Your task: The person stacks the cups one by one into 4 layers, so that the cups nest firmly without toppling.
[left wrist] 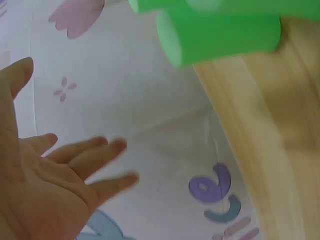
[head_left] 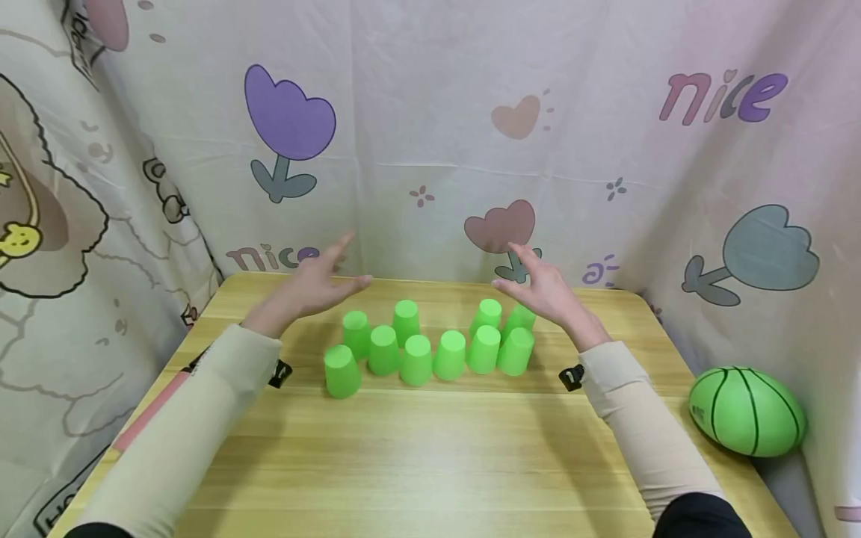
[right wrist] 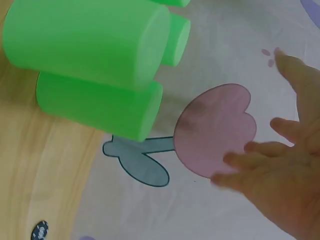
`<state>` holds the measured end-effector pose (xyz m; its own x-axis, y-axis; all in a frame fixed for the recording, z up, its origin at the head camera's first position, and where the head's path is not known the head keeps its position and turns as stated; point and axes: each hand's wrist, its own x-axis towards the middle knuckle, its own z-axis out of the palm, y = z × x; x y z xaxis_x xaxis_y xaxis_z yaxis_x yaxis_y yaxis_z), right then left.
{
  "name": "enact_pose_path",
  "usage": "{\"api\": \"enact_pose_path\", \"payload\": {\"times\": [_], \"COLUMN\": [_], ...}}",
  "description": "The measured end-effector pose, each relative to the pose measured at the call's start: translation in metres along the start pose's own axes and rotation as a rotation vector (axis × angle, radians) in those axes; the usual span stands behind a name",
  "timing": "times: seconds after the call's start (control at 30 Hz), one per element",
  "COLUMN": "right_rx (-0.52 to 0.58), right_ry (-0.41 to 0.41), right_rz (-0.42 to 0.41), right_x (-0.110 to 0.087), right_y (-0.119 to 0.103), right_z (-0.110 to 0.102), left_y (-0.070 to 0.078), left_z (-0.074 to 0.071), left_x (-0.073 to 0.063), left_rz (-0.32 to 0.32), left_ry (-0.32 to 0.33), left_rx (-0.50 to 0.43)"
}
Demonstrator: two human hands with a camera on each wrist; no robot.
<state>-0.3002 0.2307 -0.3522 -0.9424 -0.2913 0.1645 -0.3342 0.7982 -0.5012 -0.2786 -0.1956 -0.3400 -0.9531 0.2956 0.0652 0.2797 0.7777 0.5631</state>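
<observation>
Beige cloth sleeves (head_left: 175, 418) extend over the pale wooden desk (head_left: 417, 463); left hand (head_left: 309, 284) and right hand (head_left: 545, 295), fingers spread and empty, hover above its far half, where inverted bright-green plastic cups (head_left: 416, 361) stand. Any grasp would best descend vertically, sparing neighbouring cups.

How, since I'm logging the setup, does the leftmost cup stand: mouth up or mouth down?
Mouth down: the leftmost cup shows its closed, narrower end on top.

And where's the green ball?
In the head view, the green ball is at the right edge of the table, between the right sleeve and the printed cloth.
</observation>
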Motion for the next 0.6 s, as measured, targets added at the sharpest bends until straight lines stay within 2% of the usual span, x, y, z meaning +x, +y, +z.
{"api": "enact_pose_path", "payload": {"times": [0.13, 0.3, 0.43, 0.6], "right_rx": [0.072, 0.201, 0.278, 0.307], "right_ry": [-0.008, -0.069, -0.098, -0.128], "right_rz": [-0.013, -0.029, -0.037, -0.034], "right_x": [0.000, 0.001, 0.003, 0.005], "right_y": [-0.002, 0.000, 0.005, 0.010], "right_z": [0.002, 0.007, 0.013, 0.022], "left_y": [0.006, 0.013, 0.016, 0.018], "left_z": [0.010, 0.018, 0.026, 0.037], "left_x": [0.003, 0.007, 0.013, 0.019], "left_rz": [0.057, 0.095, 0.107, 0.101], "left_ry": [-0.045, -0.099, -0.148, -0.205], "left_rx": [-0.073, -0.126, -0.131, -0.132]}}
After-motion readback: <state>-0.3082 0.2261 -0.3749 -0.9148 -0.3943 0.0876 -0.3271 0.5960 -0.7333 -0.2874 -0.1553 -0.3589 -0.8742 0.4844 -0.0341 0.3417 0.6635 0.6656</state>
